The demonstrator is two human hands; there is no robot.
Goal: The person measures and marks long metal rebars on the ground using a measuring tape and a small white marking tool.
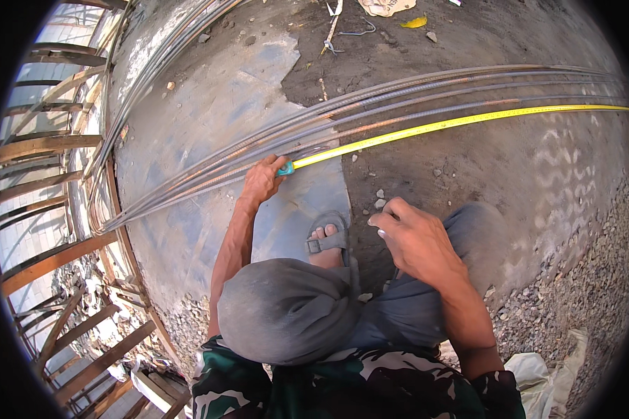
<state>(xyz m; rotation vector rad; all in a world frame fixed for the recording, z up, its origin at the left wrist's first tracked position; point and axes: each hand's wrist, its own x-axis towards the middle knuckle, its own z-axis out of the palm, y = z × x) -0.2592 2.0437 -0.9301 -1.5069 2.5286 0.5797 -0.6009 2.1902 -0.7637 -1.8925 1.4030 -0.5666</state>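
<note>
Near our knee (476,234), our right hand (419,241) has its fingers curled; we can't quite tell whether they pinch anything. Farther out, our left hand (261,180) wraps its fingers around the tape measure (285,169), its blade (440,126) stretched rightward beside the rods (258,140).

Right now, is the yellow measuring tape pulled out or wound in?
Pulled out: the yellow tape runs from the teal piece in the left hand, beside the steel bars, toward the picture's right rim.
</note>
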